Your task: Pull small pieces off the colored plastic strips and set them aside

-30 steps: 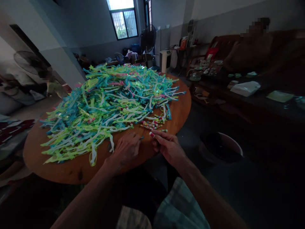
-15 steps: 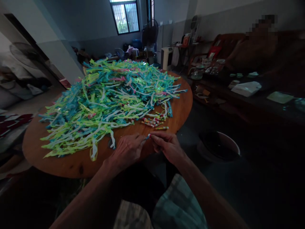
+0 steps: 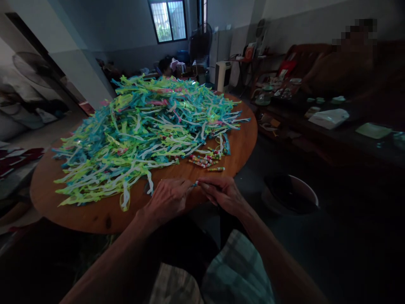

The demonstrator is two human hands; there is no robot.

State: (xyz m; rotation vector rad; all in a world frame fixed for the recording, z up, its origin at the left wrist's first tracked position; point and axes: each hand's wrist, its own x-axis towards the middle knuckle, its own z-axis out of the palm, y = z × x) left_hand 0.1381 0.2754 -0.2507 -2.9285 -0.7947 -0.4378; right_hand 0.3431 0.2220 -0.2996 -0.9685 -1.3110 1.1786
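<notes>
My left hand (image 3: 167, 198) and my right hand (image 3: 223, 193) meet at the near edge of a round wooden table (image 3: 95, 215). Both pinch one small piece (image 3: 195, 184) with a light blue and pink tip between their fingertips. Just beyond the hands lies a little cluster of small colourful sticks (image 3: 205, 161). A big heap of blue, green, white and pink plastic strips (image 3: 142, 131) covers most of the tabletop.
A dark bucket with a pale rim (image 3: 291, 196) stands on the floor to the right of the table. A person sits on a sofa at the far right behind a low dark table (image 3: 341, 139) with dishes. Fans and clutter line the back wall.
My right hand brought the small piece in from the stick cluster to my left hand. Both hands now pinch it together at the table edge.
</notes>
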